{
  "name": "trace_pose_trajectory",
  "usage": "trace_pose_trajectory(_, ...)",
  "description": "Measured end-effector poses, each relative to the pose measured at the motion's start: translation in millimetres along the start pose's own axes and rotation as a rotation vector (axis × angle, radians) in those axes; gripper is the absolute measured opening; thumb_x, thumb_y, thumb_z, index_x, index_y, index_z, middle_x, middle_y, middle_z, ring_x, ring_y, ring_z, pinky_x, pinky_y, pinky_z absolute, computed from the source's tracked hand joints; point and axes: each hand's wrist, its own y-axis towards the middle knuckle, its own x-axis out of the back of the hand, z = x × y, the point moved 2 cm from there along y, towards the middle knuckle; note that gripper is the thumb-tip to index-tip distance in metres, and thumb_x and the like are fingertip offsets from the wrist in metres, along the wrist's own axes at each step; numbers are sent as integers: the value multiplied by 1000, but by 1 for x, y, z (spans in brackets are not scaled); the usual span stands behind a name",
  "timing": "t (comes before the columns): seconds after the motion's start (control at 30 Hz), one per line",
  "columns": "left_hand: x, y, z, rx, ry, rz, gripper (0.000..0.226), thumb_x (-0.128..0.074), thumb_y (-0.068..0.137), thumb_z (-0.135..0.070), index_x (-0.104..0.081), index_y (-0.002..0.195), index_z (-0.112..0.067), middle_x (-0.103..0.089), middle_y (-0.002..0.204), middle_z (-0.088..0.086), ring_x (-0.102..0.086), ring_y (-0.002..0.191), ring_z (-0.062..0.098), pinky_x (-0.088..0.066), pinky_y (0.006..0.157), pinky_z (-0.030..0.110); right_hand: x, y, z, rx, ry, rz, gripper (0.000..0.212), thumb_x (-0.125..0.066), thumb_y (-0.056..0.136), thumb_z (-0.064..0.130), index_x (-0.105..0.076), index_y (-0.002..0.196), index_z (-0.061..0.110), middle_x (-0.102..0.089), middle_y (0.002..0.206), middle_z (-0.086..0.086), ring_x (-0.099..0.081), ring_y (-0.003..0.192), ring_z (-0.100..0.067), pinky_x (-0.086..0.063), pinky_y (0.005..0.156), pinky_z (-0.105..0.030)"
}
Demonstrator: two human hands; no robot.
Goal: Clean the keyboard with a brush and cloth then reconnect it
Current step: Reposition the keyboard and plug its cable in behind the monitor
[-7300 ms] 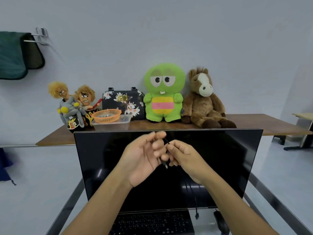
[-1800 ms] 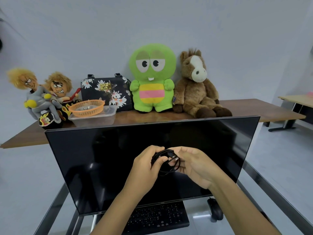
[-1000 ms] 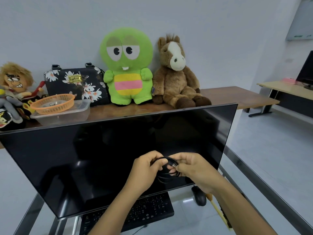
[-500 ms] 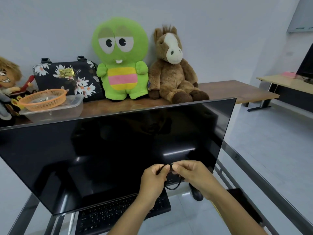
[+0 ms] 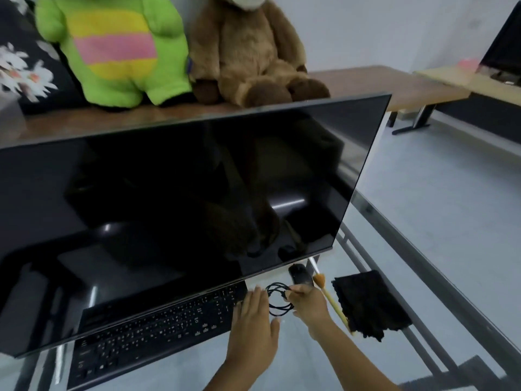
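Now right hand (image 5: pixel 307 304) pinches the coiled cable (image 5: pixel 277 299) low over the surface, left hand (image 5: pixel 253 317) flat and holding nothing beside it, keyboard (image 5: pixel 158 325) stretching lengthwise leftward, brush (image 5: pixel 331 299) and cloth (image 5: pixel 369 304) just right.

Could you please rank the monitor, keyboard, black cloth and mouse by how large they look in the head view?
1. monitor
2. keyboard, partly hidden under the monitor
3. black cloth
4. mouse, partly hidden by the monitor's edge

No close calls here; nearness does not alter the order.
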Motion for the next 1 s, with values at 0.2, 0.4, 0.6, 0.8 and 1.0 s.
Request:
trace_pose_trajectory(0.2,-54,8,25,-87,270,271,68,-25,93,-50,-31,147,-9,-26,155,9,-28,143,22,4,115,44,-21,25,-26,239,-392,-20,13,-59,93,15,-60,80,18,-64,81,-2,-58,70,-11,-51,72,-30)
trace_pose_trajectory(0.4,-67,9,40,-78,354,313,70,-27,93,-49,-35,143,-1,-35,151,16,-33,141,30,-5,116,53,-16,17,-55,874,-983,-152,45,-81,72,13,-68,114,6,-68,114,-10,-69,95,-21,-56,77,-26)
trace_pose_trajectory(0.6,-74,22,43,-100,372,288,75,-13,96,-53,-45,137,1,-46,144,18,-41,135,31,-10,115,52,-14,16,-80,926,-1279,12,63,-7,103,31,-60,129,8,-53,141,-10,-51,129,-23,-48,99,-47)
trace_pose_trajectory(0.8,-67,54,38,-67,547,198,69,-7,99,-50,12,149,-7,16,158,10,13,147,25,10,118,47,-26,50,-55,937,-1306,16,45,-52,90,30,-60,127,6,-55,138,-13,-54,127,-25,-47,100,-46)
trace_pose_trajectory(1.0,-75,63,49,-35,392,207,69,-24,91,-46,-51,134,0,-52,139,17,-48,130,31,-23,109,52,-35,60,-56,893,-1324,41,59,-71,83,31,-54,133,5,-48,144,-14,-48,132,-28,-40,105,-46)
